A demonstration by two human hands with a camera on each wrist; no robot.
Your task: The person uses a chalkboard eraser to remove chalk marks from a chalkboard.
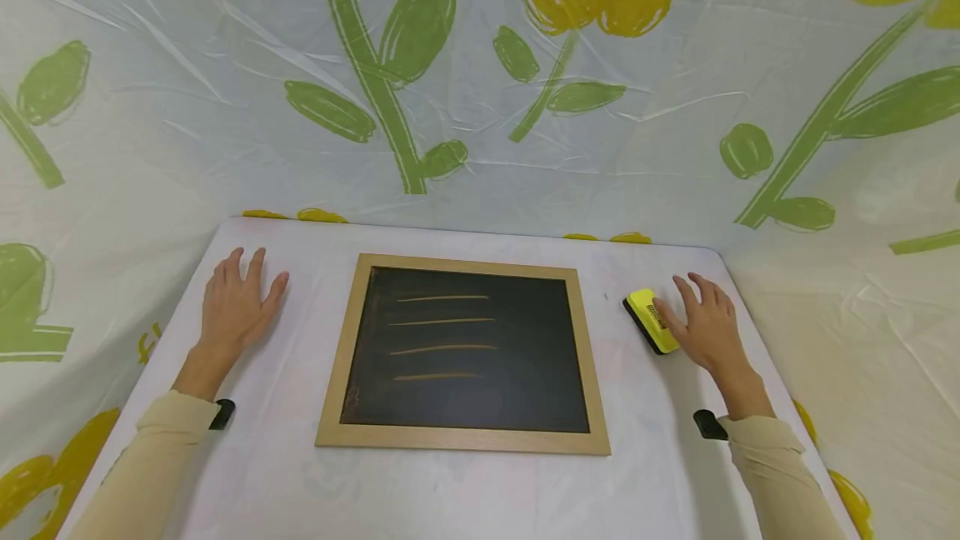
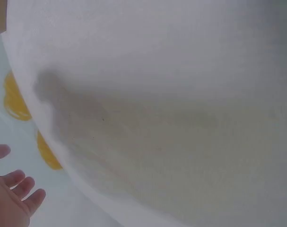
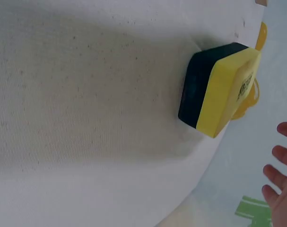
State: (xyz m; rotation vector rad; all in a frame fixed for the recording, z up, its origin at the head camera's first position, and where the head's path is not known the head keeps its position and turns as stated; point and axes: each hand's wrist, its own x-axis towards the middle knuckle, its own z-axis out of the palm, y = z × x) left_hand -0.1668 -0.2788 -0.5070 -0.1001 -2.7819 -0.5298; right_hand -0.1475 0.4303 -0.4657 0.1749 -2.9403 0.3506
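Cream sleeves cover both forearms, which reach out over a white tabletop (image 1: 465, 490). The left hand (image 1: 236, 302) lies flat on the cloth with its fingers spread and relaxed, holding nothing. Off to its right, well apart, lies a wood-framed chalkboard (image 1: 463, 350) with four faint chalk lines across its dark face. On the board's other side, the right hand (image 1: 705, 323) rests with fingers loosely spread; its thumb side is just against a yellow eraser (image 1: 649, 320) with a black base, which lies flat on the tabletop. Beyond the hands hangs a plastic sheet (image 1: 480, 82) printed with green leaves and yellow flowers.
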